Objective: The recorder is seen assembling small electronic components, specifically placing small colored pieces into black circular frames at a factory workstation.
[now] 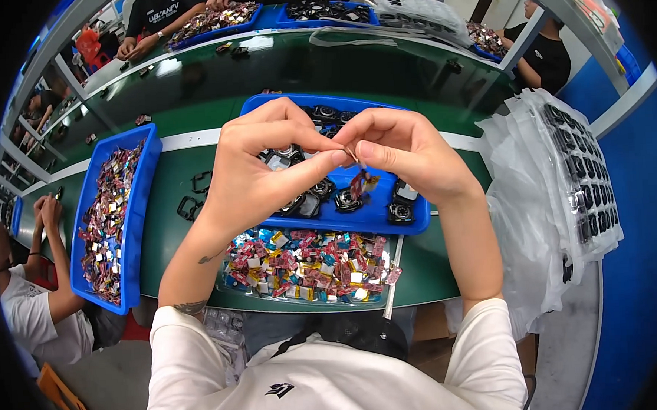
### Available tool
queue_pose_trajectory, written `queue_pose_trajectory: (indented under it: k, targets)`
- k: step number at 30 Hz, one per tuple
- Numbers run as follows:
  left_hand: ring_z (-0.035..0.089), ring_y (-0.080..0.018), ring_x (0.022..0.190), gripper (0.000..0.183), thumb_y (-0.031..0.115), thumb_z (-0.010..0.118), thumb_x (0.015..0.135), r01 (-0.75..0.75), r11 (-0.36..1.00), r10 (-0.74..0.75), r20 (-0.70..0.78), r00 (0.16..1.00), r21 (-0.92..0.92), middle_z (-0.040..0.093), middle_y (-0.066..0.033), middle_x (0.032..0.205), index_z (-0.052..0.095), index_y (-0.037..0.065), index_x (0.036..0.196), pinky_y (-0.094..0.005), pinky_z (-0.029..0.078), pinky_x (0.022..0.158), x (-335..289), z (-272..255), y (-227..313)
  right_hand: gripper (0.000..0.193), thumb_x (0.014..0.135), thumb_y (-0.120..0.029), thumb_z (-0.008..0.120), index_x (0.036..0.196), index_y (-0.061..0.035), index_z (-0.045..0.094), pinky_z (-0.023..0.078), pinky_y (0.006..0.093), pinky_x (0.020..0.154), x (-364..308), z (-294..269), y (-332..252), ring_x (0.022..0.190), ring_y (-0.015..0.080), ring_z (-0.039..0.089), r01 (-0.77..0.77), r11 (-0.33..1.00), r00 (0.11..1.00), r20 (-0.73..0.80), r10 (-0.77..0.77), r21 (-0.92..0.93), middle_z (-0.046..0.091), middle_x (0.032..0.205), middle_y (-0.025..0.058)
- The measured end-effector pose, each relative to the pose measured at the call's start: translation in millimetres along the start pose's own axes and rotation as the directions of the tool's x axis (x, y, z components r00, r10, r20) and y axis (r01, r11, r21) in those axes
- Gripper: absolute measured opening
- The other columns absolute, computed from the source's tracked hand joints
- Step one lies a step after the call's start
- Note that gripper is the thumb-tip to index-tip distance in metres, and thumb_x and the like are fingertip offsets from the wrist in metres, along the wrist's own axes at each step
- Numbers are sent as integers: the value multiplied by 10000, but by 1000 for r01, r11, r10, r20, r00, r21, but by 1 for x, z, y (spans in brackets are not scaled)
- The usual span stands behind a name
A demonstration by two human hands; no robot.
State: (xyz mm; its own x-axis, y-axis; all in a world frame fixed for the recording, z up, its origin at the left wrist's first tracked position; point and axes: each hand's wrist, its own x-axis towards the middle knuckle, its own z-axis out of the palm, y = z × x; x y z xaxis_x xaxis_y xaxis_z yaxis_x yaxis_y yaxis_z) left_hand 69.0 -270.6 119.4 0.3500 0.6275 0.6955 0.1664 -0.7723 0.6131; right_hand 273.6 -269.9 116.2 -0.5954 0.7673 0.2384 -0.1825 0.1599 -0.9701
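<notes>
My left hand [263, 156] and my right hand [411, 152] meet at the middle. The fingertips of both are pinched together on a small electronic part [359, 182], whose dark red and yellow piece dangles below them. Its exact shape is blurred and partly covered by my fingers. Beneath my hands lies a blue tray [377, 219] with several black watch-like housings [347, 199] in it. Closer to me, a shallow clear tray is heaped with small red, white, yellow and blue electronic parts [309, 269].
Left stands a long blue bin [133, 267] of similar small parts. Two black frames [190, 208] lie on the green table [163, 236]. At right, white plastic-wrapped trays [526, 217] carry rows of black housings. Co-workers sit on the left and across the conveyor [277, 67].
</notes>
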Motion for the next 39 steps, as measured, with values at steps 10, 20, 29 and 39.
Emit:
queue_pose_trajectory:
  k: [10,20,29,39]
  targets:
    - [511,-52,702,76,26,715,728,510,797,-473,192,860,-323,574,-2,714,644,4,744,-194,388,613,-3,-15,-6,124,817,-50,654,921,15,634,510,235,691,5,9,8,792,111,626,151,940,957,-194,-217,-306,657,864,66]
    - [572,-70,763,115,38,711,767,487,777,-430,228,873,-398,621,-26,822,598,23,787,-209,455,688,-2,-16,-12,247,751,-66,727,964,3,623,496,214,687,3,11,2,787,85,600,86,966,978,-166,-129,-245,647,875,46]
    - [591,-67,743,120,51,700,793,324,824,-341,49,939,-466,620,-34,790,594,-5,794,-200,474,669,-2,-12,-6,246,786,-113,706,987,-3,618,445,202,612,5,11,6,732,52,545,24,985,979,-194,-57,-172,639,873,18]
    - [595,-73,706,118,28,694,772,258,925,-258,39,965,-278,620,-45,784,592,-24,798,-200,482,652,-4,-11,-6,183,785,-97,694,930,-2,632,454,199,620,5,6,11,711,53,562,-21,961,989,-149,-21,-276,626,826,11]
